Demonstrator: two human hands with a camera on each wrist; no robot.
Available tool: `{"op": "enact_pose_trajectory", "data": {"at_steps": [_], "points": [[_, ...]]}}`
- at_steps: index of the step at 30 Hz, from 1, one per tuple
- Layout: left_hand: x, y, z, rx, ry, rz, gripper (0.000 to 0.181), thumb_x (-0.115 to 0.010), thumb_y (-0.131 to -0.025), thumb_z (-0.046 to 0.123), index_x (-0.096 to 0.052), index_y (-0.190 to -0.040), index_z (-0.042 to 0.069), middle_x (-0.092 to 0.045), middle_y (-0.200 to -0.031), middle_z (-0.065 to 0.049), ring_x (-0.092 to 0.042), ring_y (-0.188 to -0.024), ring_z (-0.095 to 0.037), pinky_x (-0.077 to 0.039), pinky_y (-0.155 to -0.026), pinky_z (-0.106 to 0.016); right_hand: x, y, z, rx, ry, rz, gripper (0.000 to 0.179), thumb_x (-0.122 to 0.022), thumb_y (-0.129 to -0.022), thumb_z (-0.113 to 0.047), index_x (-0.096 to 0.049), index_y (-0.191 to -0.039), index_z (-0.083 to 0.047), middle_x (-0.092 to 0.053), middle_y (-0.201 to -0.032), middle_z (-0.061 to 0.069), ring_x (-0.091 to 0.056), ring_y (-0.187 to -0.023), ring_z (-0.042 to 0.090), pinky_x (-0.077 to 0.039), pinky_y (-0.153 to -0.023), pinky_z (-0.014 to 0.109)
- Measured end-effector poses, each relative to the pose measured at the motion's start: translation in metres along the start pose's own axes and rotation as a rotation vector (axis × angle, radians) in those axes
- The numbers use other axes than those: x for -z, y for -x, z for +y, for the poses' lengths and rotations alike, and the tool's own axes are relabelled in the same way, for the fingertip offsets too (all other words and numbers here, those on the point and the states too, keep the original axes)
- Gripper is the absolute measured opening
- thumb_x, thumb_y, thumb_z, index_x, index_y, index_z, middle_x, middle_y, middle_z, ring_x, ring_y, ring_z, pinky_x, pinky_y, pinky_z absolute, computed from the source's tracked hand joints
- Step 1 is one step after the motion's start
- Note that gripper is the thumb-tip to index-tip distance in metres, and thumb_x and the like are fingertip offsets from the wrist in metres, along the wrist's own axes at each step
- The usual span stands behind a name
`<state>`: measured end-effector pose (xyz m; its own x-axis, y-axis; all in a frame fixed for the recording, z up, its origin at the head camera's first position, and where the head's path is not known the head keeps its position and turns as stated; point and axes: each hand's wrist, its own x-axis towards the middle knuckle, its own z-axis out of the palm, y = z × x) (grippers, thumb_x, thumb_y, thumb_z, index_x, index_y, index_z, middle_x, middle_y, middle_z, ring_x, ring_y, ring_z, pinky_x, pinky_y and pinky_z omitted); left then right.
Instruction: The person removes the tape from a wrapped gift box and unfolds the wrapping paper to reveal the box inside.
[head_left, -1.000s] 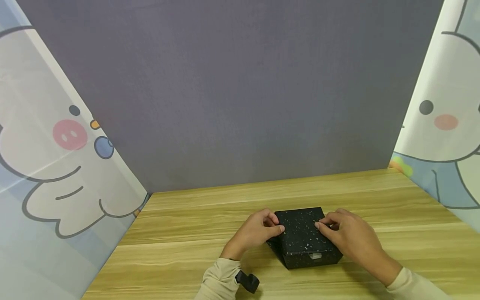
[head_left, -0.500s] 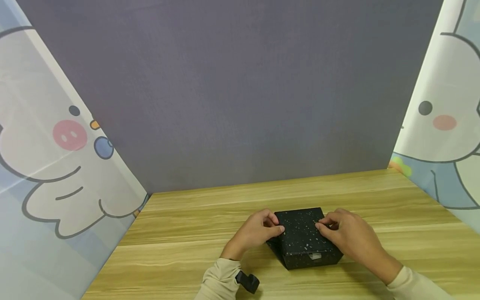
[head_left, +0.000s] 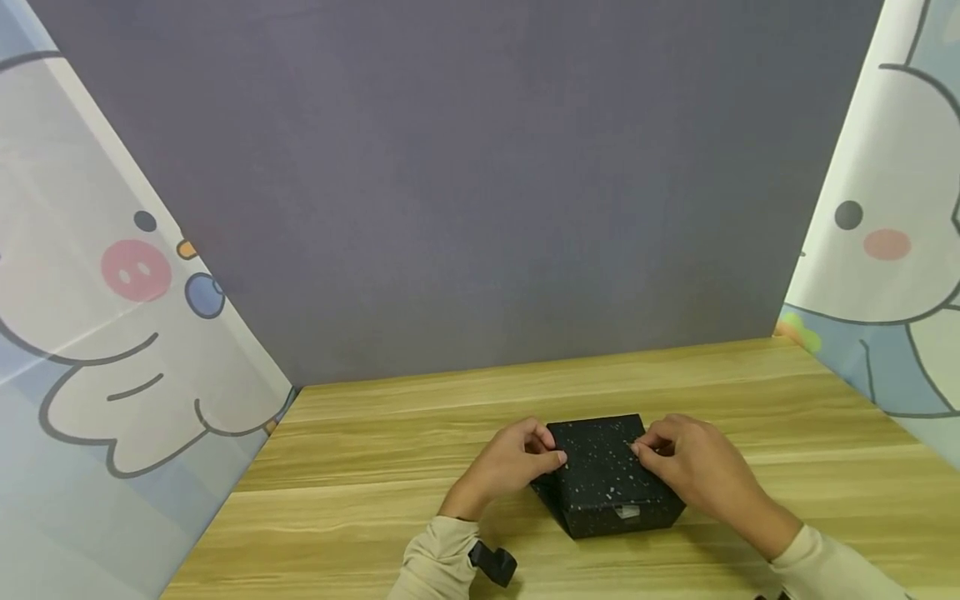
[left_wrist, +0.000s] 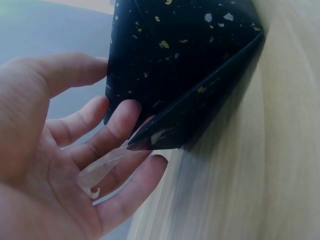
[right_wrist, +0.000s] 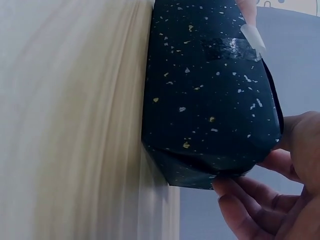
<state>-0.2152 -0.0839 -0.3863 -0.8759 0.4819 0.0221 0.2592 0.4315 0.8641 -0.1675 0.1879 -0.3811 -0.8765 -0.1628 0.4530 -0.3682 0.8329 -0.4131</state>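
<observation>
A box wrapped in black speckled wrapping paper (head_left: pixel 603 467) sits on the wooden table. My left hand (head_left: pixel 506 462) holds its left end, thumb on the top edge and fingers at the end fold. In the left wrist view a pointed paper flap (left_wrist: pixel 200 107) stands out from that end, and a strip of clear tape (left_wrist: pixel 102 170) hangs from its tip across my fingers. At the opposite end my right hand (head_left: pixel 697 467) grips the paper, its fingertips against the folded end in the right wrist view. Tape (right_wrist: pixel 232 49) also crosses the near side.
The table (head_left: pixel 375 467) reaches back to a grey panel (head_left: pixel 480 192). Cartoon-printed sheets (head_left: pixel 82 292) flank both sides. Around my left wrist is a black strap (head_left: pixel 492 563).
</observation>
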Motion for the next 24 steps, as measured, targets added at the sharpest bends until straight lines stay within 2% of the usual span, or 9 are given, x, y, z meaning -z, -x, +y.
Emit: {"op": "enact_pose_trajectory", "data": {"at_steps": [9, 14, 18, 21, 24], "points": [[-0.0002, -0.0005, -0.0001, -0.003, 0.007, 0.003, 0.021, -0.073, -0.094, 0.031, -0.059, -0.096, 0.015, -0.060, -0.084, 0.002, -0.055, -0.074, -0.014, -0.043, -0.061, -0.031, -0.0011, -0.0002, 0.0011, 0.024, 0.018, 0.030, 0.015, -0.080, -0.084, -0.017, -0.071, -0.077, -0.026, -0.060, -0.077, -0.015, -0.050, -0.066, 0.001, -0.046, -0.058, 0.028], [-0.0002, -0.0006, -0.0001, 0.000, 0.001, 0.003, 0.022, -0.073, -0.093, 0.032, -0.059, -0.096, 0.015, -0.060, -0.084, 0.002, -0.055, -0.074, -0.013, -0.043, -0.061, -0.031, 0.0018, -0.0003, 0.0020, -0.025, -0.010, -0.001, 0.012, -0.076, -0.088, -0.016, -0.073, -0.082, -0.026, -0.065, -0.084, -0.012, -0.056, -0.070, 0.003, -0.049, -0.063, 0.031], [0.0006, -0.0001, -0.0001, 0.005, 0.007, -0.001, 0.022, -0.073, -0.094, 0.032, -0.059, -0.096, 0.015, -0.059, -0.084, 0.001, -0.055, -0.074, -0.014, -0.043, -0.061, -0.031, 0.0019, -0.0010, 0.0015, -0.051, -0.026, -0.003, 0.007, -0.073, -0.092, -0.026, -0.074, -0.085, -0.025, -0.068, -0.085, -0.011, -0.060, -0.074, 0.008, -0.051, -0.067, 0.038], [0.0007, 0.0001, 0.0000, 0.005, 0.006, 0.001, 0.022, -0.073, -0.094, 0.033, -0.059, -0.096, 0.015, -0.059, -0.084, 0.001, -0.055, -0.074, -0.014, -0.043, -0.061, -0.031, -0.0006, -0.0012, 0.0001, -0.059, -0.024, -0.010, 0.012, -0.075, -0.091, -0.035, -0.072, -0.085, -0.025, -0.066, -0.082, -0.011, -0.060, -0.073, 0.008, -0.050, -0.065, 0.037], [0.0003, 0.0001, 0.0004, 0.003, 0.008, 0.002, 0.022, -0.073, -0.094, 0.032, -0.059, -0.096, 0.015, -0.059, -0.084, 0.002, -0.055, -0.074, -0.014, -0.043, -0.061, -0.031, -0.0029, -0.0008, -0.0011, -0.065, -0.021, -0.012, 0.010, -0.078, -0.089, -0.030, -0.070, -0.085, -0.025, -0.062, -0.080, -0.011, -0.058, -0.072, 0.006, -0.048, -0.062, 0.035]]}}
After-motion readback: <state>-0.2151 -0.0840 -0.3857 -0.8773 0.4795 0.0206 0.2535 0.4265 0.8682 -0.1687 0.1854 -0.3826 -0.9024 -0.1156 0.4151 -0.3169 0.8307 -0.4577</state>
